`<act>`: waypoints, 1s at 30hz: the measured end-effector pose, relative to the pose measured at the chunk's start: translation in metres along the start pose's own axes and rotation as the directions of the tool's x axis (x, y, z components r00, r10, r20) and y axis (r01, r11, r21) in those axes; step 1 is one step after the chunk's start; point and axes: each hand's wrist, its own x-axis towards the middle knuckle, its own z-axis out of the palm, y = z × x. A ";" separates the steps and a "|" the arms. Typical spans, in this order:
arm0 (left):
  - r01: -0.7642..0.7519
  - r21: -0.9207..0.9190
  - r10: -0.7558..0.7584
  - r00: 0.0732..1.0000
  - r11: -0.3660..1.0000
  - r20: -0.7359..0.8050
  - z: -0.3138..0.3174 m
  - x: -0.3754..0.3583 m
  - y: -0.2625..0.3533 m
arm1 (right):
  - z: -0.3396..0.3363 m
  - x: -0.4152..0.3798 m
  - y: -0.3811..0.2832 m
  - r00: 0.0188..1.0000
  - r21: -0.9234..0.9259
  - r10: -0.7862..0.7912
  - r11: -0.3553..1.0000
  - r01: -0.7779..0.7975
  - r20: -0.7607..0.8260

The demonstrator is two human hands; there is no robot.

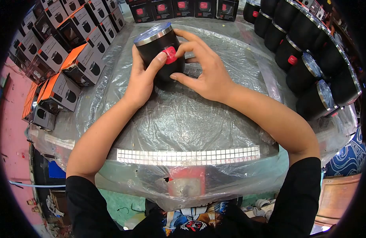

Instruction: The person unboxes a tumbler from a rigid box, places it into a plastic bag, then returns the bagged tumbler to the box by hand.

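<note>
Table point(234, 33): clear plastic sheet point(191, 123) is covering the top and hanging over the near edge. Left edge: printed cartons point(78, 23) are standing in stacked rows, several showing orange flaps point(74, 56). Far edge: a row of dark boxes point(183, 8) is standing, red squares facing inward. Right edge: black tumblers point(290, 49) with metal rims are crowding together, some showing red labels. Near edge: a white gridded strip point(187, 155) is running lengthwise. Beyond the right edge, blue patterned cloth point(347, 156) is lying above a wooden panel point(338, 196). Beyond the left edge, a pale blue tube point(38, 185) is extending sideways.
</note>
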 end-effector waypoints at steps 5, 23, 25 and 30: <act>0.016 -0.005 -0.016 1.000 1.000 -0.010 -0.001 0.001 0.000 | 0.002 0.001 -0.004 0.997 0.085 0.063 0.995 -0.059 -0.042; 0.047 -0.040 -0.047 0.999 0.998 0.007 -0.001 0.000 0.001 | -0.001 0.001 0.002 1.000 -0.011 0.000 1.000 0.000 0.006; 0.052 -0.038 -0.052 0.999 0.998 0.006 -0.001 -0.001 0.002 | -0.001 0.000 0.000 1.000 0.033 0.030 0.999 -0.030 -0.007; 0.051 -0.023 -0.051 0.999 0.998 -0.011 -0.002 0.001 0.000 | 0.000 0.002 -0.005 0.998 0.084 0.057 0.995 -0.054 -0.030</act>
